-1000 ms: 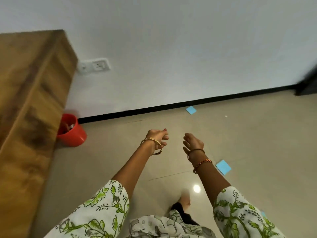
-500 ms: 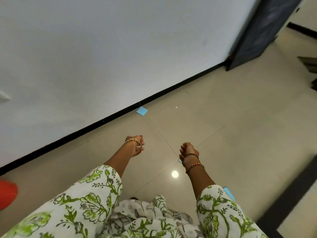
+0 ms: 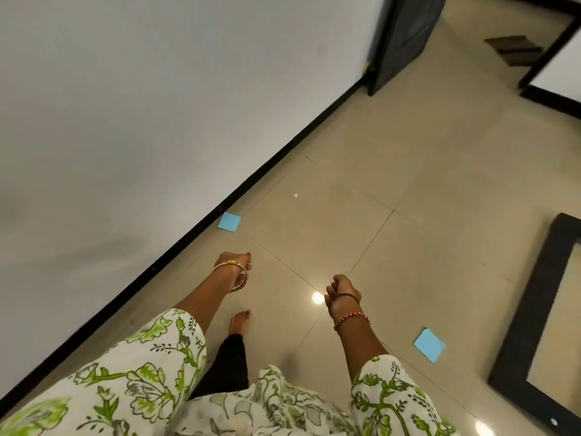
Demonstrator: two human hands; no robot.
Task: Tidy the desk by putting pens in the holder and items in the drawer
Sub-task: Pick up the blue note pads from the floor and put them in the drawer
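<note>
**Meanwhile, both hands hang free above the floor**

Loosely curled fingers on the left hand (image 3: 234, 259) and the right hand (image 3: 341, 287) hold nothing. One blue sticky note (image 3: 229, 221) lies by the black skirting beyond the left hand; another blue note (image 3: 429, 345) lies on the tiles near the right forearm. No desk, holder or drawer shows.

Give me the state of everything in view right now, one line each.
Left hand: fingers loosely curled, holding nothing.
Right hand: fingers loosely curled, holding nothing.
Blue sticky note by the skirting: flat on the floor.
Blue sticky note near the right arm: flat on the floor.
Dark door: cannot tell whether shut.
</note>
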